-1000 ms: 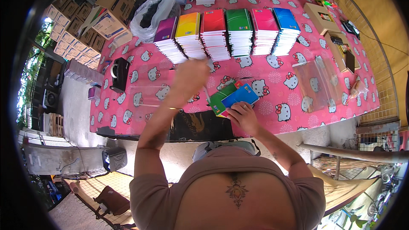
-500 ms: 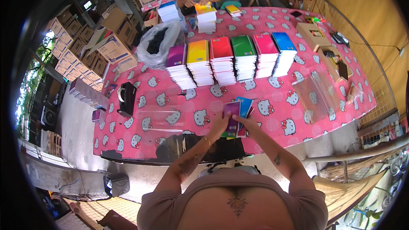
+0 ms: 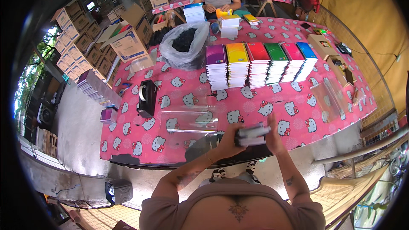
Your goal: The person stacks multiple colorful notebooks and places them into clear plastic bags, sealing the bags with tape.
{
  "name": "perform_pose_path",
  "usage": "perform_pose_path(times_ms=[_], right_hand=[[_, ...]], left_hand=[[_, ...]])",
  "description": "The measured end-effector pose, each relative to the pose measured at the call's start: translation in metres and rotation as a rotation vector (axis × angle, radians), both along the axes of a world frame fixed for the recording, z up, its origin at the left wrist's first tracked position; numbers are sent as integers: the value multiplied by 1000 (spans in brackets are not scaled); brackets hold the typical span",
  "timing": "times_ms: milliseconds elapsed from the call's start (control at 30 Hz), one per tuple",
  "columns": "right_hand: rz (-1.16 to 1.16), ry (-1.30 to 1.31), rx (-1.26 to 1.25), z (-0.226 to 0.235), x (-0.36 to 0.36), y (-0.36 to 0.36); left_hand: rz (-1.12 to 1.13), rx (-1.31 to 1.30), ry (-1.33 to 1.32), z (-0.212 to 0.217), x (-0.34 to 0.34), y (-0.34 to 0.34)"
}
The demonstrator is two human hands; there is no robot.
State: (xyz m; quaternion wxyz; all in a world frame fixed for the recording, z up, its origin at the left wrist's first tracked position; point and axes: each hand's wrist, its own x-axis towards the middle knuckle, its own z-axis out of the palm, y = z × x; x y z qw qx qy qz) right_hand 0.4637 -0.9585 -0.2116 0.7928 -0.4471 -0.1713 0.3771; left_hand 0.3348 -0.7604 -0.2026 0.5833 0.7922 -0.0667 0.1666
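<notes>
We hold a small stack of notebooks [image 3: 252,135] edge-on between our left hand [image 3: 230,141] and right hand [image 3: 273,135], fingers curled shut around its ends, just above the near edge of the desk [image 3: 179,89]. The desk wears a pink cartoon-cat cloth and carries a row of coloured notebook piles [image 3: 260,64], a black tape dispenser [image 3: 147,98] and clear sleeves [image 3: 187,121]. Cardboard boxes [image 3: 85,42] are stacked at the left.

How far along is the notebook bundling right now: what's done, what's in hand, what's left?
Done: a small stack of notebooks is gathered, edges squared. In hand: the left hand and right hand grip that stack at the table's near edge. Left: the clear plastic sleeves on the pink tablecloth lie flat, apparently unfilled, and six coloured piles remain stacked high. No finished bundle is visible.
</notes>
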Motion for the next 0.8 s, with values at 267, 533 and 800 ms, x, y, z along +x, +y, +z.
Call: perform_pose_path(times_ms=[267, 533, 800], right_hand=[[-321, -591, -219, -55, -25, 19], [-250, -534, -172, -47, -25, 17], [-233, -613, -169, -26, -31, 9]], left_hand=[[-49, -595, 110, -65, 19, -8], [-109, -519, 184, -52, 22, -2], [-132, -406, 50, -37, 18, -5]])
